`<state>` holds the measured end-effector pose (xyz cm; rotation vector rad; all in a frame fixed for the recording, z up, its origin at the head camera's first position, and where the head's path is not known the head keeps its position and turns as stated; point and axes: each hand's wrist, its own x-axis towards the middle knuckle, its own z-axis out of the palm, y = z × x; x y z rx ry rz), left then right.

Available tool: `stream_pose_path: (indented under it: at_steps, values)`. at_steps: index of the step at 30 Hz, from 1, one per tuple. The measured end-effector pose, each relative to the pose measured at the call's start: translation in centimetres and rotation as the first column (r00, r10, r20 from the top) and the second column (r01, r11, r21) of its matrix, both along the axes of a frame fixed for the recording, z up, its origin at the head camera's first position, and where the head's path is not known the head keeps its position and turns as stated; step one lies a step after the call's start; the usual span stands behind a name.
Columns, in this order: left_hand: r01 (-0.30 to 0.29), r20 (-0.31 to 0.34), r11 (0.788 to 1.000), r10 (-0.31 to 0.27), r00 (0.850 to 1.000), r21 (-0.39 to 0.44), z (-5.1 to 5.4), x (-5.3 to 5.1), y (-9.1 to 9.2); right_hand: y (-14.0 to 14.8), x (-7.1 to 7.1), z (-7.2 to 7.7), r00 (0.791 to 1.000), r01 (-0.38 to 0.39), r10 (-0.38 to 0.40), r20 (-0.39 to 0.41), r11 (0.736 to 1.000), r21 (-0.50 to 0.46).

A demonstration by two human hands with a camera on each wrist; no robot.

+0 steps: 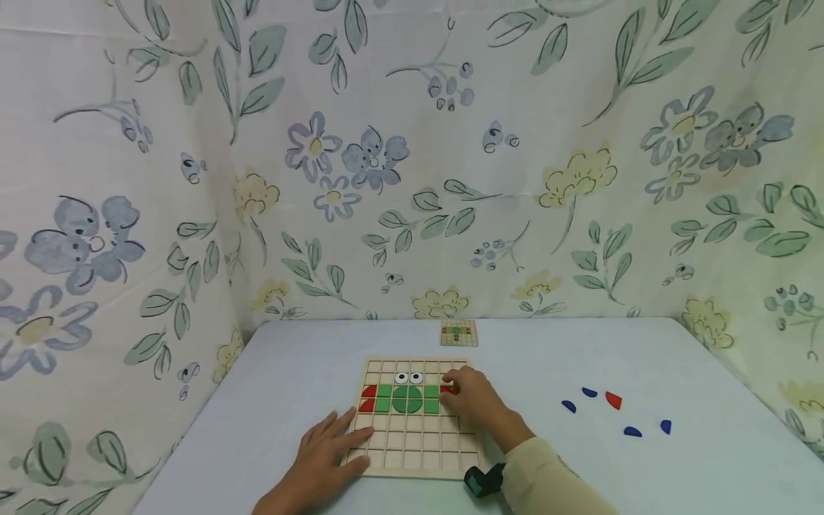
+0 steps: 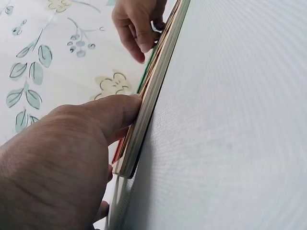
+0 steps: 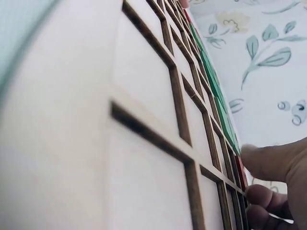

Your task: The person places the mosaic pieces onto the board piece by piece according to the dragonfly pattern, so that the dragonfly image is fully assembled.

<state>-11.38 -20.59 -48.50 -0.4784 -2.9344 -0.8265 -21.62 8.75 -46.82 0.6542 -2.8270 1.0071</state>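
Note:
A wooden grid board (image 1: pixel 412 458) lies on the table with green tiles (image 1: pixel 432 400), a green disc made of quarter pieces (image 1: pixel 407 399), two eye pieces (image 1: pixel 416 377) and red pieces (image 1: pixel 368 405) at its left. My left hand (image 1: pixel 325 458) rests with spread fingers on the board's left edge; its thumb (image 2: pixel 120 108) touches the near rim in the left wrist view. At the right end of the green row, my right hand (image 1: pixel 479 400) pinches a red piece (image 1: pixel 445 390) between thumb and fingertips. This red piece (image 3: pixel 241 171) sits at the board's surface, partly hidden by the fingers.
Loose blue pieces (image 1: pixel 633 432) and one red piece (image 1: pixel 614 400) lie on the table to the right. Behind the board is a small pattern card (image 1: pixel 459 333). A dark strap (image 1: pixel 483 481) is on the right wrist. Patterned cloth (image 1: pixel 412 157) surrounds the table.

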Motion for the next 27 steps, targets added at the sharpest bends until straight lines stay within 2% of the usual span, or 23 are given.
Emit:
stream_pose_path:
  at_steps: [5,10,18,27]
  values:
    - [0.001,0.000,1.000,-0.001,1.000,-0.005,-0.1,0.0,0.2,0.4,0.3,-0.2,1.000,-0.008,0.008,-0.011,1.000,-0.027]
    - [0.000,-0.010,1.000,0.000,1.000,-0.011,0.1,0.1,0.2,0.9,0.7,0.3,1.000,-0.018,0.018,-0.004,0.996,-0.084]
    - [0.004,-0.013,1.000,-0.004,1.000,0.004,0.3,0.2,0.1,1.7,1.2,1.1,0.999,0.033,-0.031,0.014,0.991,-0.129]
    - [0.002,-0.007,1.000,-0.002,1.000,0.013,0.3,0.1,0.1,1.9,1.4,1.0,0.995,-0.022,0.035,0.093,0.991,-0.128]
